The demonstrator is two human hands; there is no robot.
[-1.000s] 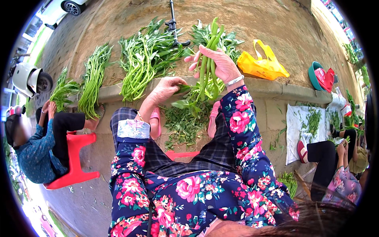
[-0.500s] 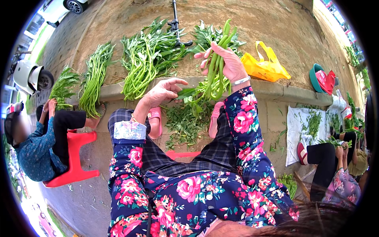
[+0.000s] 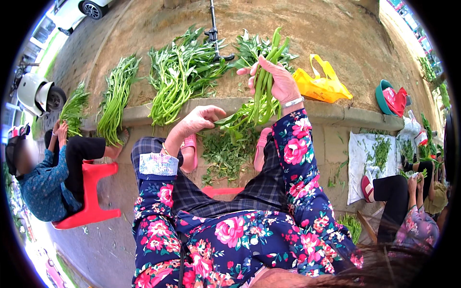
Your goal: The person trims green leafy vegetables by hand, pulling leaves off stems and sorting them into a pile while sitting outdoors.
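In front of me my right hand (image 3: 281, 84) is closed round a bunch of thick green leafy-vegetable stems (image 3: 263, 91), their cut ends pointing up. Leaves hang from the lower end of the bunch, over a heap of loose leaves (image 3: 225, 158) on the ground between my feet. Left of the bunch, my left hand (image 3: 197, 120) has its finger and thumb curled together at the tip of a hanging leaf (image 3: 228, 119). Its other fingers are bent. Behind the bunch lie more leafy stalks (image 3: 252, 45), partly hidden by my right hand.
A large pile of long-stemmed greens (image 3: 175, 81) and a smaller bundle (image 3: 117, 93) lie across the kerb (image 3: 192, 106). Right of them are a yellow bag (image 3: 324, 86) and a green basin (image 3: 382, 98). People sit working on both sides, one on a red stool (image 3: 93, 192). A black-handled pole (image 3: 212, 33) lies behind.
My left hand's outstretched fingers have curled in toward the thumb at the leaf tip, and the hand has dropped slightly. The right hand still holds the bunch, slightly lower.
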